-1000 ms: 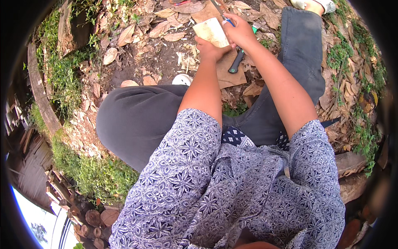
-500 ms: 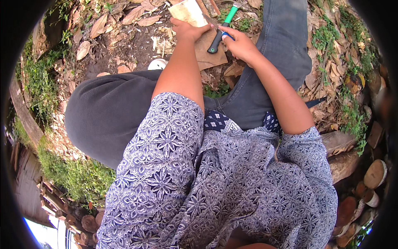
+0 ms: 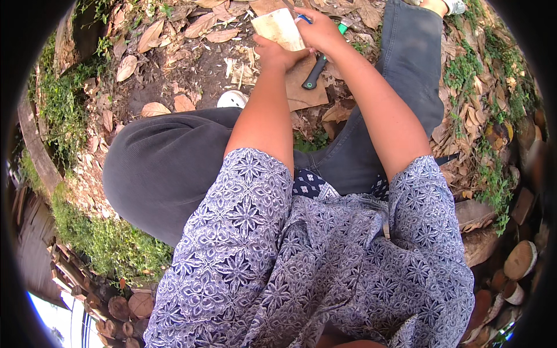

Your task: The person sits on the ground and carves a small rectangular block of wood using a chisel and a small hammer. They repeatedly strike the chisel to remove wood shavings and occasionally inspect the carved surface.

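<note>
The left hand (image 3: pixel 274 53) grips the pale wood block (image 3: pixel 281 28) from below, fingers wrapped on its lower edge; the right hand (image 3: pixel 318 32) closes on its right side, a black-handled knife (image 3: pixel 314 72) just beneath both hands

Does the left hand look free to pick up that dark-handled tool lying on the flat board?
Probably not at once: the left hand grips the pale wood block. The dark-handled tool lies uncovered on the flat board, just beside it.
</note>
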Demonstrator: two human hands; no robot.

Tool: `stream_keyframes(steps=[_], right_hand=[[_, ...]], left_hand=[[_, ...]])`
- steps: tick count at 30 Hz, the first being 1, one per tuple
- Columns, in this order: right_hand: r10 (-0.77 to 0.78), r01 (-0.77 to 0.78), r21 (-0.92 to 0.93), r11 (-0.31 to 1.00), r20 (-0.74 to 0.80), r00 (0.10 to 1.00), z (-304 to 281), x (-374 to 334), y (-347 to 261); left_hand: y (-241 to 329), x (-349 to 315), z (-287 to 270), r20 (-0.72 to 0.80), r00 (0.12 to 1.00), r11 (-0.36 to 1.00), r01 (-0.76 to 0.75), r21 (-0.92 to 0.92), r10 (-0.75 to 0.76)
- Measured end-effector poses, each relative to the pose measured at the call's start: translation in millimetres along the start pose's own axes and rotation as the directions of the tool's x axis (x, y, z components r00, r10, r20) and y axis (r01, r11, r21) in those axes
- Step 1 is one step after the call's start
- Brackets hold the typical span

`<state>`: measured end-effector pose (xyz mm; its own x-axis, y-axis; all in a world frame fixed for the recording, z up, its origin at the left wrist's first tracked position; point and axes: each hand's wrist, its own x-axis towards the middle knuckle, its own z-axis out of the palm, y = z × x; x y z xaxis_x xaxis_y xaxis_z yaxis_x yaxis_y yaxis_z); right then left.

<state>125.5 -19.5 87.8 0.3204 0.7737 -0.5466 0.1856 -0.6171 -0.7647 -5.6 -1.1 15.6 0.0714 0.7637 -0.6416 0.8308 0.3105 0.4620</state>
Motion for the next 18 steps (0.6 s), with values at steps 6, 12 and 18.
stream_keyframes(steps=[6, 12, 18], right_hand=[[0.029, -0.019, -0.164, 0.986, 0.057, 0.998, -37, -62, 26], [-0.082, 0.094, -0.252, 0.963, 0.060, 0.995, -35, -85, 53], [-0.099, 0.100, -0.247, 0.964, 0.020, 0.995, -22, -67, 57]], left_hand=[[-4, 1, -1, -0.011, 0.999, 0.999, -0.032, -0.038, 0.032], [-2, -1, -4, 0.030, 0.999, 1.000, -0.026, 0.012, 0.026], [-1, 3, -7, 0.060, 0.998, 1.000, 0.003, 0.021, -0.004]])
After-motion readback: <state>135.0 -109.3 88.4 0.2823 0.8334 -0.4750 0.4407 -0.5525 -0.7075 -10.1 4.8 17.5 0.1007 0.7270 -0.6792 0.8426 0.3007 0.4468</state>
